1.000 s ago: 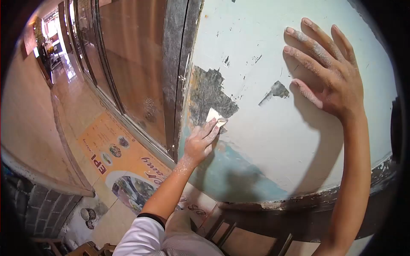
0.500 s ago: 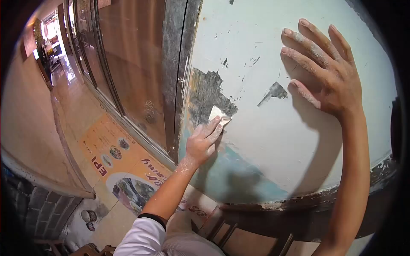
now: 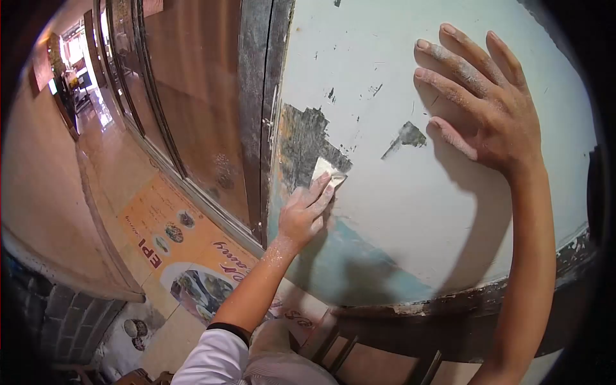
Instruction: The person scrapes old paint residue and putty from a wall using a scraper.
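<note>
My left hand [image 3: 300,217], dusted with white powder, pinches a folded piece of sandpaper [image 3: 325,168], its pale back showing. The sandpaper presses on the white painted panel [image 3: 398,205], at the lower edge of a dark patch [image 3: 303,131] of bare surface. My right hand [image 3: 497,122] lies against the same panel at the upper right, fingers spread and holding nothing; white dust coats its fingers. Between the hands is a smaller dark patch [image 3: 412,135]. Below the sandpaper the panel turns pale teal [image 3: 369,253].
A dark wooden frame [image 3: 255,115] and glass sliding doors [image 3: 192,96] border the panel on the left. An orange printed banner [image 3: 154,215] lies on the tiled floor. Grey brickwork [image 3: 67,321] stands at lower left. Dark slats [image 3: 343,354] run below the panel.
The view has shifted slightly, so the panel sits a little farther left. My left hand still grips the sandpaper at nearly the same spot; my right hand stays spread on the panel.
</note>
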`<state>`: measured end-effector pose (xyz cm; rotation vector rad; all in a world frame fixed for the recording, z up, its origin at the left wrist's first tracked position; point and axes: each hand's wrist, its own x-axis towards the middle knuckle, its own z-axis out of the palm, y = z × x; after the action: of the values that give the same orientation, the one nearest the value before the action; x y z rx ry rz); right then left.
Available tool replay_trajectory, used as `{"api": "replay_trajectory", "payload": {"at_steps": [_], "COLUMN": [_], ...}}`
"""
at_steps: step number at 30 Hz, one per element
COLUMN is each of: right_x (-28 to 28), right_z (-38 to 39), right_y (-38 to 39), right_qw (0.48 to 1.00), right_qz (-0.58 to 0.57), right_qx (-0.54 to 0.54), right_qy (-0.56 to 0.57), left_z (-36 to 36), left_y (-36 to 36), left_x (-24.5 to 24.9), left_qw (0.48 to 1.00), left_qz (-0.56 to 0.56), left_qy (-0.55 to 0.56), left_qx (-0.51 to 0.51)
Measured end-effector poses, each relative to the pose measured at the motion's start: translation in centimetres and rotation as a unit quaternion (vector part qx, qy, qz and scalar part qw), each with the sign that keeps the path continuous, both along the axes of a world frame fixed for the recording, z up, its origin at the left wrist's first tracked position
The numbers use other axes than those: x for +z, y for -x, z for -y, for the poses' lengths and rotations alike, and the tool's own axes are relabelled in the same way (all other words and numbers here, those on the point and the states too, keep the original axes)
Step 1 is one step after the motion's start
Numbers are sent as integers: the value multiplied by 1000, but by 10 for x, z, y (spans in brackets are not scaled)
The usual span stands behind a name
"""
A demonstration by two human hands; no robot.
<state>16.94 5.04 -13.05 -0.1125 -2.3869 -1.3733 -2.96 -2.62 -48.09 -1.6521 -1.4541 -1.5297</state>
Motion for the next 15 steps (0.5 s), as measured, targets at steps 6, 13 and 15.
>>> {"api": "replay_trajectory", "payload": {"at_steps": [6, 13, 15], "right_x": [-1, -3, -3], "right_z": [2, 1, 3], "right_y": [1, 1, 1], "right_qw": [1000, 1000, 1000], "right_qz": [-11, -11, -9], "right_qx": [-18, -9, -15], "right_qy": [-9, -16, -14], "left_z": [5, 7, 7], "left_y": [-2, -8, -8], "left_x": [6, 25, 28], "left_qw": [999, 996, 997], "left_qz": [10, 20, 13], "left_qy": [48, 81, 70], "left_qx": [-5, -10, -9]}}
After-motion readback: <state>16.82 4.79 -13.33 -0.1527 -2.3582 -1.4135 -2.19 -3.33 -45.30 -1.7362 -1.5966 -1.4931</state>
